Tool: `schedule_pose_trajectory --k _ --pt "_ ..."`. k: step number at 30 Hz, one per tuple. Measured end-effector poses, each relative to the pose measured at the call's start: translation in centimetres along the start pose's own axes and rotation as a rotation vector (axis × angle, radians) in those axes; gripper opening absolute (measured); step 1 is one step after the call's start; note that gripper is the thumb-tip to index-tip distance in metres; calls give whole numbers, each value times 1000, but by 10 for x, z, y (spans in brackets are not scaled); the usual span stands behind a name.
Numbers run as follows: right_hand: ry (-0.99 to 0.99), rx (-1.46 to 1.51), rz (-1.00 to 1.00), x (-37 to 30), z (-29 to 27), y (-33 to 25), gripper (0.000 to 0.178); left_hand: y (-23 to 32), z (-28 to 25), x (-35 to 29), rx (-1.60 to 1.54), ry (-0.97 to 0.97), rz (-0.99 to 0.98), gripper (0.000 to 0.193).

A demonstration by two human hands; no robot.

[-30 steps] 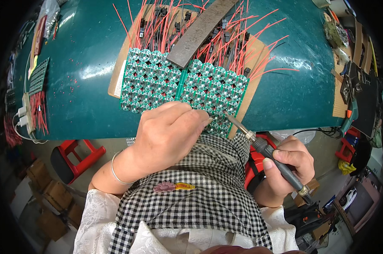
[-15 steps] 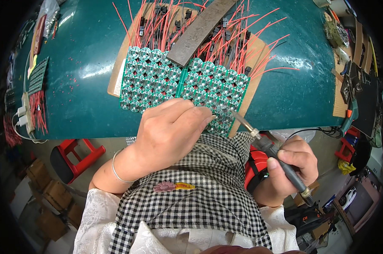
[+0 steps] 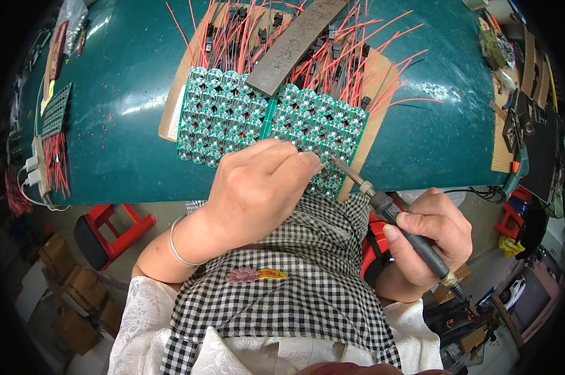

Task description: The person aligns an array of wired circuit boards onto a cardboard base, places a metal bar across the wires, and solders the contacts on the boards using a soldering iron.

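Observation:
A panel of round green circuit boards (image 3: 223, 119) lies on cardboard near the table's front edge. Red and black wires (image 3: 332, 62) with black plugs fan out from its far side. A flat grey metal bar (image 3: 292, 50) rests slantwise across the wires and the panel's far edge. My right hand (image 3: 435, 234) grips a soldering iron (image 3: 414, 234) by its dark handle, its tip down at the panel's right half. Close to that tip, my left hand (image 3: 264, 184) is closed in a pinch over the panel; what its fingertips hold is too small to make out.
At the left, another green board panel (image 3: 56, 112) with red wires lies beside a white power strip (image 3: 40, 169). Cardboard (image 3: 382, 81) sticks out under the work. A red stool (image 3: 110, 234) stands below the table at left. Tools and a green-handled cutter (image 3: 517, 175) are at the right.
The soldering iron's tip has moved left and slightly up across the panel, nearer my left fingertips. My left hand has shifted slightly right.

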State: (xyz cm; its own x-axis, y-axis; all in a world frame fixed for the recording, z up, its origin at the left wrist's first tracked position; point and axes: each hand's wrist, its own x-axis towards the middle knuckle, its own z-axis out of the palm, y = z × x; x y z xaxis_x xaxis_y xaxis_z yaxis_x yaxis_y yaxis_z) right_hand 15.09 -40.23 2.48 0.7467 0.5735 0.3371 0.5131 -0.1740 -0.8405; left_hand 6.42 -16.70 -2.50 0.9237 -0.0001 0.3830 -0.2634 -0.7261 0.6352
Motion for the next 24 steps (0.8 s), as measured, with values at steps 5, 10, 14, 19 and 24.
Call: schedule_pose_trajectory --k 5,10,14,19,24 --pt "163 83 -15 -12 -7 7 24 9 -12 -3 -49 49 -62 20" --pt "172 97 -17 -27 -13 4 25 4 -15 -12 -67 115 -6 19" --pt "60 74 -24 -32 -6 3 25 11 -18 -21 -32 -1 -33 20" --pt "54 29 -5 -34 2 1 26 11 -9 -24 -51 34 -27 20" --pt "42 5 -28 -32 7 2 25 9 -2 -25 -50 36 -19 21"
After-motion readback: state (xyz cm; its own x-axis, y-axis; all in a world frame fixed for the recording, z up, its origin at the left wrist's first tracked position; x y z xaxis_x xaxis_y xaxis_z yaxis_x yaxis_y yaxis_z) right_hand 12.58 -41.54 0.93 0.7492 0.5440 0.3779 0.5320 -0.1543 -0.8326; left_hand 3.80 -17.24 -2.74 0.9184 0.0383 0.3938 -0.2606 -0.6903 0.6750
